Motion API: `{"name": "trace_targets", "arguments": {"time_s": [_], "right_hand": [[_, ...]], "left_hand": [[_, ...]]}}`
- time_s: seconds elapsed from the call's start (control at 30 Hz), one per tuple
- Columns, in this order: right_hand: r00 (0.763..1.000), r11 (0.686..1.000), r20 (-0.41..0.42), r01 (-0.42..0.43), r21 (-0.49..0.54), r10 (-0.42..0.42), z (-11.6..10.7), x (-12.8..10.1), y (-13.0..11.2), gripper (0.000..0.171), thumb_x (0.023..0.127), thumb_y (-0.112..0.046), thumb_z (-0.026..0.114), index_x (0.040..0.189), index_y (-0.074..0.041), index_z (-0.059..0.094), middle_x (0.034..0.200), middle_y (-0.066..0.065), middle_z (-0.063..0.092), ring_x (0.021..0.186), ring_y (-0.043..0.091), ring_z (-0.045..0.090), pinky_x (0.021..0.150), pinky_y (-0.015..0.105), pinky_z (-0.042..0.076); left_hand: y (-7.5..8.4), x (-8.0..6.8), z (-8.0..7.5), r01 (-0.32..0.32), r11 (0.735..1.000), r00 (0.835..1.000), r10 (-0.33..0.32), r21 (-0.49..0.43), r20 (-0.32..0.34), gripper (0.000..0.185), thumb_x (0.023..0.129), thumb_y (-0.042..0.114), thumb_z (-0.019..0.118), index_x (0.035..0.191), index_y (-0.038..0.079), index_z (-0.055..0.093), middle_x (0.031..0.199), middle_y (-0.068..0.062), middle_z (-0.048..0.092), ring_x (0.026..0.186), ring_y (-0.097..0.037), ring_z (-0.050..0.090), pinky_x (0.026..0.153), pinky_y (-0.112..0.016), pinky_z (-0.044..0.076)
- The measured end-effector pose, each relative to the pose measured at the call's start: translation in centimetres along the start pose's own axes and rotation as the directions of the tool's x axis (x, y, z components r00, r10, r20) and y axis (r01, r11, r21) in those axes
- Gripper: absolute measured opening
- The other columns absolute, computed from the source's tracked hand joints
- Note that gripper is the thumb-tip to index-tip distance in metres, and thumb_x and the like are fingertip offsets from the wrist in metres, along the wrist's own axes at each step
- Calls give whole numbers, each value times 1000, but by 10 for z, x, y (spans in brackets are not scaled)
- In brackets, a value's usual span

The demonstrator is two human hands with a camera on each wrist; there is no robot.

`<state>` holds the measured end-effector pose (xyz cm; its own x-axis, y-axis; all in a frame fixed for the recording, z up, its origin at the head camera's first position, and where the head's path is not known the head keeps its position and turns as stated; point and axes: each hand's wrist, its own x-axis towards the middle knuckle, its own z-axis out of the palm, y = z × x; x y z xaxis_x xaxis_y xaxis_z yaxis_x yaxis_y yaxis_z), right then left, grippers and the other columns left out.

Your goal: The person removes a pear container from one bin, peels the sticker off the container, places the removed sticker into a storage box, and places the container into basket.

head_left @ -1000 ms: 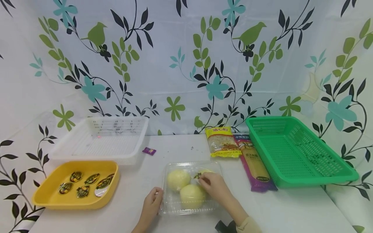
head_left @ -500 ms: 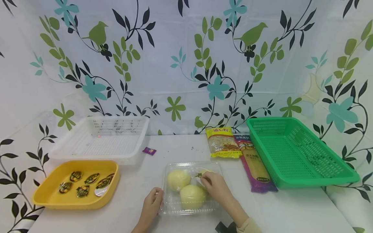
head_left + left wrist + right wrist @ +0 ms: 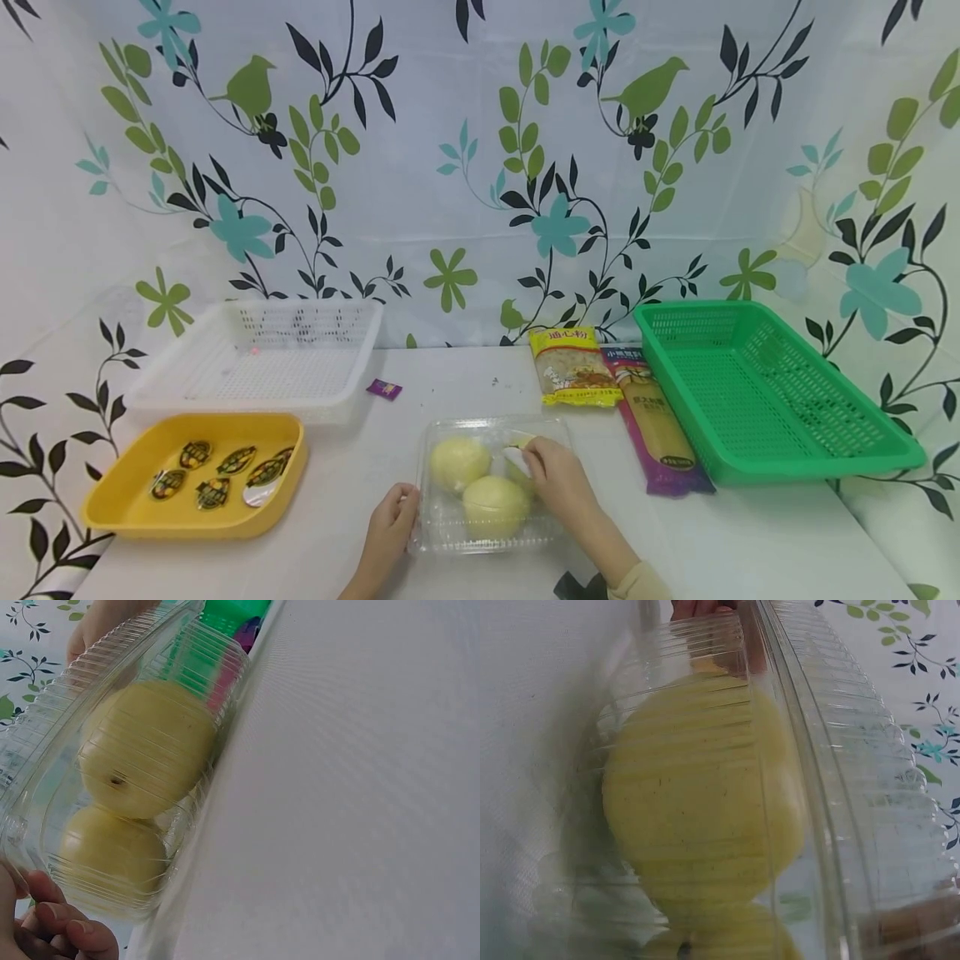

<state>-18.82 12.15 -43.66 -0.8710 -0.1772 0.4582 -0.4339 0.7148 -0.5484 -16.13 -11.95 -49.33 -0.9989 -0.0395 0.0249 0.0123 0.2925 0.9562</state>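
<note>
The clear plastic clamshell box (image 3: 491, 487) sits on the white tabletop (image 3: 750, 542) close to its near edge, about midway along, with yellow round fruits (image 3: 459, 463) inside it. Through the ribbed wall my left wrist view shows two of them (image 3: 146, 746) stacked against each other, and my right wrist view is filled by one fruit (image 3: 697, 795) behind the lid.

My left hand (image 3: 392, 525) is at the box's near left corner, fingers (image 3: 64, 930) curled against the plastic edge there, holding it. My right hand (image 3: 558, 483) lies on top of the lid at the box's right side, fingertips bent down onto the plastic near its far right corner; whether they pinch the lid or only press on it I cannot tell.

Just beyond the box toward the far edge lie a yellow packet (image 3: 572, 367) and, touching its right side, a long purple packet (image 3: 656, 421). A green basket (image 3: 772, 392) stands beside that, toward the right edge. A small purple wrapper (image 3: 384, 388) lies left of the packets. At the left edge a yellow tray (image 3: 112, 500) holds several small foil-topped cups (image 3: 217, 475), and a white basket (image 3: 258, 358) stands right behind it.
</note>
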Motion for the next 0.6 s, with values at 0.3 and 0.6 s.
{"name": "trace_targets", "arguments": {"time_s": [0.3,0.6], "right_hand": [[999,999,-31,-46,-27,45,-1,-2,1,10,86,-5,56,77,-8,55,66,-5,52,57,6,46,51,21,43],[997,998,-76,-29,-59,24,-1,-2,2,13,84,-3,57,73,-7,54,62,-5,50,53,6,44,48,19,41]], "left_hand": [[0,0,0,7,1000,1000,-7,-16,3,27,96,21,41,97,-5,50,55,0,44,44,-7,39,39,-20,34],[-1,1,0,22,1000,1000,-22,-14,1,27,96,21,41,97,-4,50,55,1,44,45,-8,40,39,-20,35]]}}
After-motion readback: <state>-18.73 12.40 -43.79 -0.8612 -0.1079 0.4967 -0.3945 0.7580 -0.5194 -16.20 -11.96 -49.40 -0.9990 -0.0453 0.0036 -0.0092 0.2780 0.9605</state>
